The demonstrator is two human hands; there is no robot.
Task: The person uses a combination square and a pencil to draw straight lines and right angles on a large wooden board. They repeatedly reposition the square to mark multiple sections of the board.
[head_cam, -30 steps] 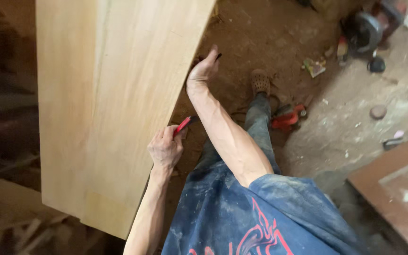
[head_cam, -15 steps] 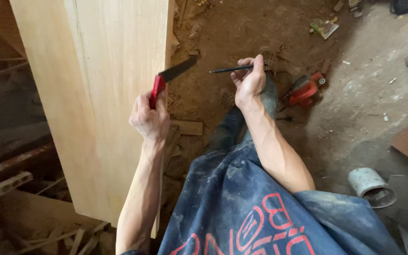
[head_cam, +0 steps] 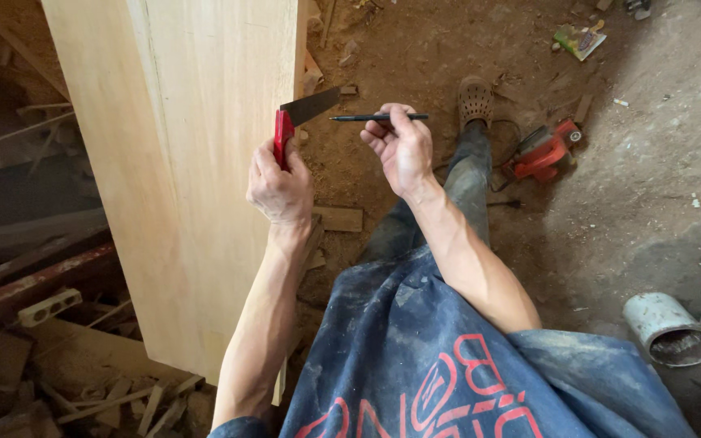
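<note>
- The left hand [head_cam: 279,188] is in the middle of the frame, a bit to the left. It is shut tight around the red handle of a square [head_cam: 300,120].
- The square has a red handle and a dark flat blade. The blade sticks out to the right, past the edge of the board [head_cam: 180,162].
- The red handle sits right at the right edge of the board. It seems to press on the edge, but this is hard to tell.
- The board is big, pale and made of wood. It fills the upper left of the frame and runs down to the lower left.
- The right hand [head_cam: 399,146] is just right of the left hand, near the top middle. Its fingers are pinched on a thin dark pencil [head_cam: 379,118].
- The pencil lies flat, and its tip points left at the blade. The tip is close to the blade but does not touch it.
- One foot in a brown shoe [head_cam: 475,99] stands on the dirt floor [head_cam: 448,40], above the right hand.
- A red power tool [head_cam: 544,150] lies on the floor, to the right of the shoe.
- A grey pipe piece [head_cam: 667,328] lies at the lower right.
- Wood scraps [head_cam: 123,397] lie at the lower left, under the board.
</note>
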